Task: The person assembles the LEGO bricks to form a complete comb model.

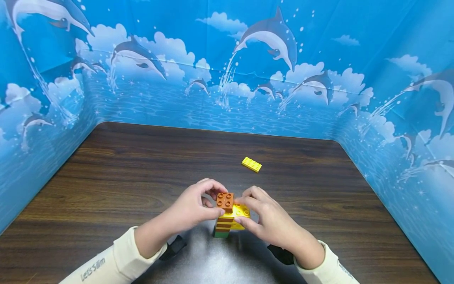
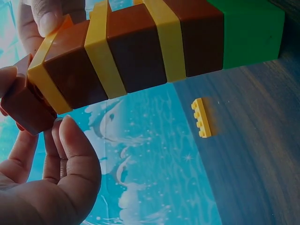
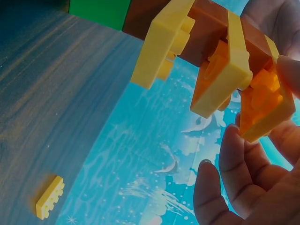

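Observation:
A tower of blocks stands in front of me, with a green block (image 2: 253, 35) at its foot. Above that, brown bricks (image 2: 137, 49) alternate with yellow plates, which stick out to the right like shelves in the right wrist view. My left hand (image 1: 191, 203) pinches the top brown brick (image 1: 225, 202) between thumb and fingers. That brick sits slightly tilted against the uppermost yellow plate (image 1: 242, 211), with a narrow gap showing in the left wrist view. My right hand (image 1: 269, 217) grips the projecting end of this plate, thumb on the near side and fingers on the far side.
One loose yellow plate (image 1: 252, 164) lies studs up on the dark wooden table (image 1: 159, 157), beyond the tower. A blue curtain (image 1: 170, 98) printed with dolphins encloses the table at the back and both sides. A grey shiny surface (image 1: 220, 264) lies at the near edge.

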Demonstrator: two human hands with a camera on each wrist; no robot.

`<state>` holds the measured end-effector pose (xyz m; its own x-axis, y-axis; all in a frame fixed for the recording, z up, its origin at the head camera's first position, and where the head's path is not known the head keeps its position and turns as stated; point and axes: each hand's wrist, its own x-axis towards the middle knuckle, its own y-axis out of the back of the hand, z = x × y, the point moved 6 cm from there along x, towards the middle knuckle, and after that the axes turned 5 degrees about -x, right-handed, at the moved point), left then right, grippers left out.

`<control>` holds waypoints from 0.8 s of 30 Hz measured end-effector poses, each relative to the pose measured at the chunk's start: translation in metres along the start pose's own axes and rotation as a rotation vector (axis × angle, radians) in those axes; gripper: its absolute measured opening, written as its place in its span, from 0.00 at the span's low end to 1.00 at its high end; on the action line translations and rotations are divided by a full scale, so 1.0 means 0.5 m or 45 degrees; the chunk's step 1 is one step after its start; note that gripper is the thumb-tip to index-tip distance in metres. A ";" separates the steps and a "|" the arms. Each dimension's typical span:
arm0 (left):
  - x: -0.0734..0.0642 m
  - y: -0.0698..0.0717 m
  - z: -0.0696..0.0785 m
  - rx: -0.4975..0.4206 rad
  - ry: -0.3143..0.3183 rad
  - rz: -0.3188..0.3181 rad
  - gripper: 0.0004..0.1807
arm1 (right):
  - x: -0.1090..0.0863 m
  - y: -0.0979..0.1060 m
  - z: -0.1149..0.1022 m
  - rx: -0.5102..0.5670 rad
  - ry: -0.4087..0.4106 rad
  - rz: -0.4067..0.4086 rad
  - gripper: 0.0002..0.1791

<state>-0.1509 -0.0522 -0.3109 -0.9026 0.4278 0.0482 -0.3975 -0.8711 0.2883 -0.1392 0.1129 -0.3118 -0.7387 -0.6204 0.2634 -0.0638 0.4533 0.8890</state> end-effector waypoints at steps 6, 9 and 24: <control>-0.003 -0.004 0.004 0.060 -0.020 -0.004 0.17 | 0.001 0.001 0.000 -0.002 0.003 -0.007 0.21; -0.005 -0.006 0.005 0.096 -0.026 -0.010 0.17 | 0.001 0.001 0.000 -0.002 -0.002 -0.013 0.22; -0.007 -0.010 0.010 0.180 -0.023 -0.016 0.15 | 0.002 0.000 0.004 0.031 -0.035 -0.053 0.23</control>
<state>-0.1448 -0.0480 -0.3079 -0.8939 0.4442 0.0607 -0.3807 -0.8235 0.4206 -0.1410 0.1135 -0.3123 -0.7533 -0.6214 0.2154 -0.1110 0.4430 0.8896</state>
